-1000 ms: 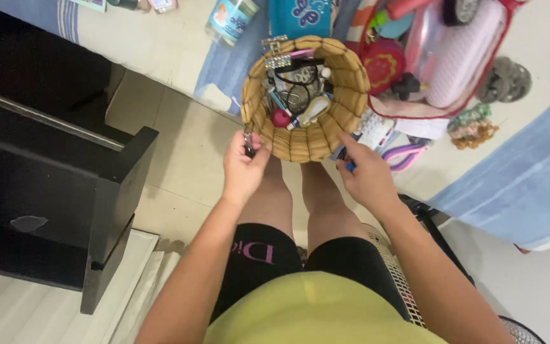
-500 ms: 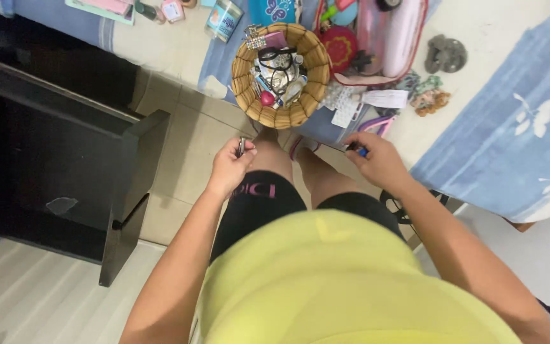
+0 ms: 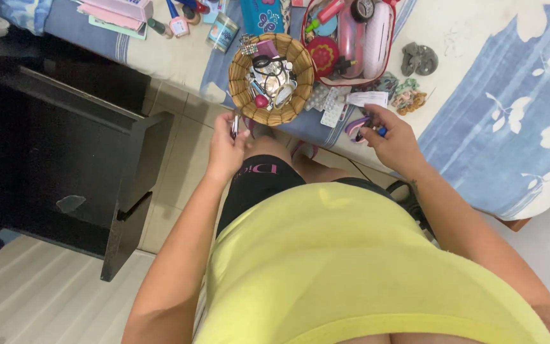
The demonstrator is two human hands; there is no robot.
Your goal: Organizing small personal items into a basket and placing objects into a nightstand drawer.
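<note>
Shirt (image 3: 351, 267), yellow, nearest the lens. Left hand (image 3: 225, 148) curled round a small metal piece (image 3: 234, 127), pinched just below the wicker basket (image 3: 240, 89). Right hand (image 3: 394, 141) closed on a small blue-tipped item (image 3: 380, 132) at the bed's edge (image 3: 479, 197). Beyond, basket crammed with trinkets, blister packs (image 3: 329, 105) beside, pink case (image 3: 358, 38) behind. Risk, likely: a loose pinch letting the metal piece drop to the tiled floor (image 3: 186, 165) beside the black cabinet (image 3: 65, 159).

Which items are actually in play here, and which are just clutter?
In play:
left hand, pinching a small metal clip
right hand, holding a small blue item
wicker basket

Clutter:
pink case
pill blister packs
hair ties
black cabinet
</note>
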